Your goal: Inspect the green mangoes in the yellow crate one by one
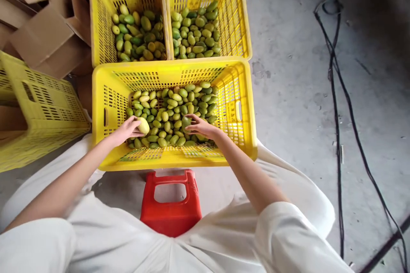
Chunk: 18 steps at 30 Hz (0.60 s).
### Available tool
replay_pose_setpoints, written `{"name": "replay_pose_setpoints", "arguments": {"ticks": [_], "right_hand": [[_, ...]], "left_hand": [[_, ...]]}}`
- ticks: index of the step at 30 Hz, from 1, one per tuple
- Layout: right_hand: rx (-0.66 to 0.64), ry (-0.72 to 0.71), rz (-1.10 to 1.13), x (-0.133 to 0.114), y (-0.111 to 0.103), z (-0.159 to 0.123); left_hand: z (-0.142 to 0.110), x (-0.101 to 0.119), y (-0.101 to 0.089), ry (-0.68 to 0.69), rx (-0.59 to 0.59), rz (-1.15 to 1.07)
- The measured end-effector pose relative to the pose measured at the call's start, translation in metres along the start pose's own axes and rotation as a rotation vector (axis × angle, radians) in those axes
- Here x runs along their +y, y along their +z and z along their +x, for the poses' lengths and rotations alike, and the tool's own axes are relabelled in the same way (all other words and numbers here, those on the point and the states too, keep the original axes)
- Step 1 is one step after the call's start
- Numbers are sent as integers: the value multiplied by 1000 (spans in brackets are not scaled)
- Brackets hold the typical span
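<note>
A yellow plastic crate [174, 72] in front of me holds many small green and yellowish mangoes [173, 108]. My left hand [128, 130] is inside the crate at its near left, fingers wrapped round a pale yellow mango [144, 125]. My right hand [200, 126] reaches in near the middle, its fingers curled on a green mango [186, 122] in the pile.
Two more yellow crates stand behind, the left one [96, 21] and the right one [245, 21] both with mangoes. An overturned yellow crate [38, 111] and cardboard boxes [41, 34] lie to the left. A red stool [171, 204] is between my legs. Black cables [336, 106] run over the concrete floor on the right.
</note>
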State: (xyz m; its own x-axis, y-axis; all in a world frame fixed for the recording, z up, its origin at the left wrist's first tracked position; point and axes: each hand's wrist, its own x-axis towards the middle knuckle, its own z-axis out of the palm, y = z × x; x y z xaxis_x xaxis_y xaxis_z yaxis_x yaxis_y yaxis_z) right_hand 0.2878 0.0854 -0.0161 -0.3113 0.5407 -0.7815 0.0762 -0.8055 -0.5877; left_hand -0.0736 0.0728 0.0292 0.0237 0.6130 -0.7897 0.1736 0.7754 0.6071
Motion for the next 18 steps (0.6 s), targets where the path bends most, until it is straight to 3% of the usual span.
{"name": "replay_pose_setpoints", "arguments": {"ticks": [4,9,15,18], "right_hand": [[-130,-38,134,-30,-5,-44],[-145,-112,198,-39,7,-84],[14,-74,145,-37,31,-75],[28,-46,96,-37,37,-71]], "left_hand": [[-40,29,24,-81,43,-99],[-63,33,51,-114,39,-144],[-54,35,70,-162,-13,-185],[-50,37,73,-187,-13,-180]]}}
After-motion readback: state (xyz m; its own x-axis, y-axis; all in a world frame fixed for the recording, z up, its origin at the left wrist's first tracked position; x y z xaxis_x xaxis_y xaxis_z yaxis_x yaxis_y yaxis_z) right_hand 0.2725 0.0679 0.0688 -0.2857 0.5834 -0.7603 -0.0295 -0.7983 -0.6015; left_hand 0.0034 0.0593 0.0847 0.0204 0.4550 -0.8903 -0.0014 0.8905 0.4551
